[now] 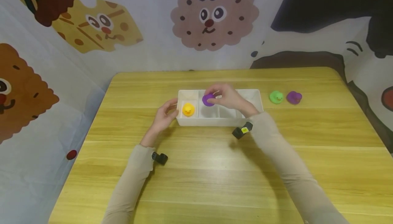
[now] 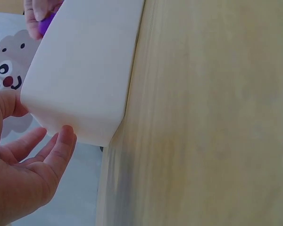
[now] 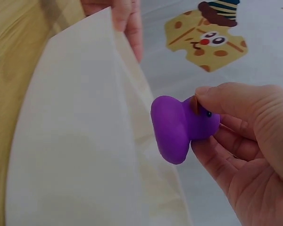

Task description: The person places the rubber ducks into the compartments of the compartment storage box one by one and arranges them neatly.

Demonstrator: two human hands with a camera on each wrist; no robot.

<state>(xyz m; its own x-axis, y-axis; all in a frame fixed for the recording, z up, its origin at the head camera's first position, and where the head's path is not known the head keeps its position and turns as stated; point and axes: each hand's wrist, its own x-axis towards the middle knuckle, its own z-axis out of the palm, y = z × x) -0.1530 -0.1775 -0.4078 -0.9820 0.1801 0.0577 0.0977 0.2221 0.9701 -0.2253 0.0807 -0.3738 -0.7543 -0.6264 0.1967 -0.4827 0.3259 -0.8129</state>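
A purple rubber duck is pinched between the thumb and fingers of my right hand. In the head view it hangs over the second compartment from the left of a white divided box. My left hand holds the left end of that box, thumb at the rim and fingertips against the end wall. A yellow rubber duck sits in the leftmost compartment. Part of the box's right side is hidden behind my right hand and wrist.
Right of the box, a green rubber duck and another purple rubber duck stand side by side on the wooden table. Behind the table hangs a cloth printed with cartoon food.
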